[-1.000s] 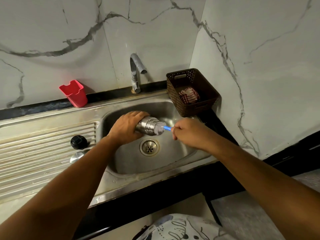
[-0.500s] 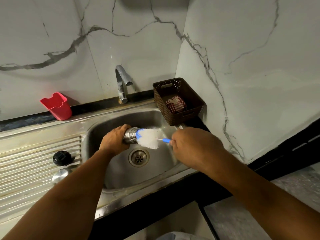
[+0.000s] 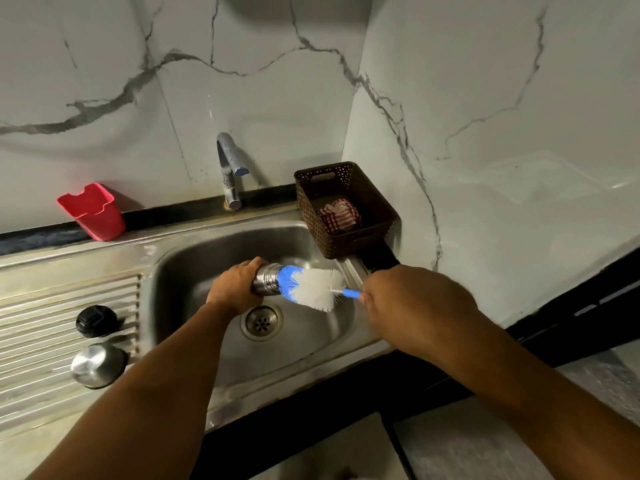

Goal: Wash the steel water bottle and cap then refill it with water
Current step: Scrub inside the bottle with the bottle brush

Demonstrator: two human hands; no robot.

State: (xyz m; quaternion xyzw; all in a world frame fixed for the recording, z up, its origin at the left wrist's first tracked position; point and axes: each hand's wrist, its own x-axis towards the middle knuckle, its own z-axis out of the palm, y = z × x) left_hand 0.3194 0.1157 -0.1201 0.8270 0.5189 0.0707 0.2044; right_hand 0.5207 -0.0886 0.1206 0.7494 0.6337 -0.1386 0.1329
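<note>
Head view:
- Left hand [image 3: 239, 289] grips the steel water bottle [image 3: 266, 280] round its body. The bottle lies roughly horizontal over the sink [image 3: 194, 258] basin, mouth to the right, just above and left of the drain [image 3: 262, 322].
- Right hand [image 3: 415, 306] is clenched round the blue handle of the bottle brush [image 3: 317, 289]; only a short stub of handle shows past the fingers.
- The brush's blue-bristled tip sits at the bottle mouth, and the white bristle section is fully outside, between the bottle and the right hand.
- Black cap [image 3: 95, 320] sits on the ribbed drainboard [image 3: 41, 306] left of the basin. Steel cap [image 3: 97, 365] is just nearer on the same drainboard, dome side up, apart from the black one.
- Tap [image 3: 230, 168] stands at the far rim, spout angled right; can't tell any water flow.
- Red plastic holder [image 3: 93, 213] stands at the far left against the wall, on the dark worktop [image 3: 34, 237] strip.
- Brown perforated basket [image 3: 308, 209] sits at the far right corner of the sink with a red-and-white checked cloth [image 3: 339, 216] inside.
</note>
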